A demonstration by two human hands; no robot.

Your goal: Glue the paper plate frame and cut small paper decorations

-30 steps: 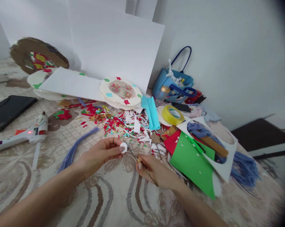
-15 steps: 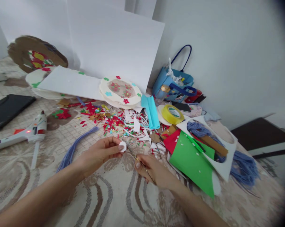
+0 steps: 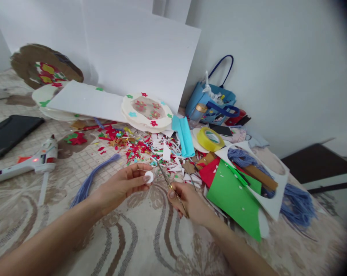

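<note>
Between the thumb and fingers of my left hand (image 3: pixel 129 182) is a small round white foam piece (image 3: pixel 149 176). My right hand (image 3: pixel 187 203) grips a pair of scissors (image 3: pixel 164 173), whose blades point up and left, just right of the white piece and apart from it. Beyond both hands lies a heap of red, white and coloured scraps (image 3: pixel 144 149). A bundle of blue yarn (image 3: pixel 90 180) rests on the patterned tablecloth (image 3: pixel 141 245) by my left forearm.
A hot glue gun (image 3: pixel 43 159) stands at the left near a black phone (image 3: pixel 12 134). Flower-trimmed white rings (image 3: pixel 127 105) lie at the back. On the right are yellow tape (image 3: pixel 204 140), green foam sheet (image 3: pixel 231 203), a green cutter (image 3: pixel 237 174) and a blue bag (image 3: pixel 193 96).
The scissors have moved right, away from the white piece, along with my right hand. My left hand stays nearly in place, the white piece tilted slightly differently.
</note>
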